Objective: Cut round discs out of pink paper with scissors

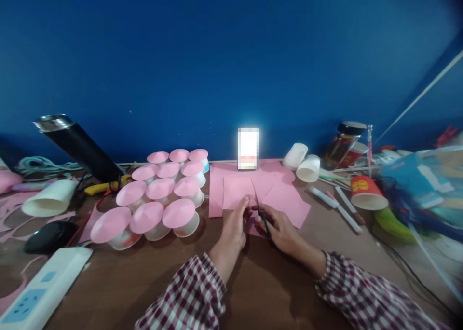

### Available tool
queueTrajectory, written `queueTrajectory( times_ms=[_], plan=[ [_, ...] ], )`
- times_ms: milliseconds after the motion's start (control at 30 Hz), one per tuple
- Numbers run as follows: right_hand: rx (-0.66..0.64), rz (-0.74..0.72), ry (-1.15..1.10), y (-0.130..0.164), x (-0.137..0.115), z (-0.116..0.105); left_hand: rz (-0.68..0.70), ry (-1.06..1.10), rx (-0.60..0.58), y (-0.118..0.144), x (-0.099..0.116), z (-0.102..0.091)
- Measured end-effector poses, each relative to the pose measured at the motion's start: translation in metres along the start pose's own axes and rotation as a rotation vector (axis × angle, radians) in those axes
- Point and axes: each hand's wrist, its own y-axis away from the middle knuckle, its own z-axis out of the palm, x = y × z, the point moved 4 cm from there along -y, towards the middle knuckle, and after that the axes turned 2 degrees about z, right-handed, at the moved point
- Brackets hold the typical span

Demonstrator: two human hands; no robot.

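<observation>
A sheet of pink paper (236,193) is pinched at its lower edge by my left hand (233,228), thumb on top. My right hand (284,229) is closed round the handles of a pair of scissors (257,198). The blades point up and away from me, against the right part of the held sheet; whether they are parted is too small to tell. More pink sheets (289,207) lie under and behind my hands. To the left, paper cups (187,227) stand in rows, each topped with a pink paper disc (178,213).
A bright upright screen (248,149) stands against the blue wall. At left are a black flask (83,149), a tipped cup (48,198), a mouse (49,237) and a power strip (45,286). Rightward lie markers (343,212), a red cup (368,193), white cups (308,168) and a jar (342,144).
</observation>
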Motion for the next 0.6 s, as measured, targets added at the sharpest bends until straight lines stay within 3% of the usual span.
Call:
queueTrajectory(
  times_ms=[300,600],
  plan=[
    [0.005,-0.012,0.01,-0.0012,-0.0011,-0.0006,-0.017,0.019,-0.011,0.0025,0.0,0.0027],
    [-0.007,0.003,-0.149,-0.0018,0.0023,0.0026,0.015,-0.016,-0.055,0.0039,0.0019,0.0057]
  ],
)
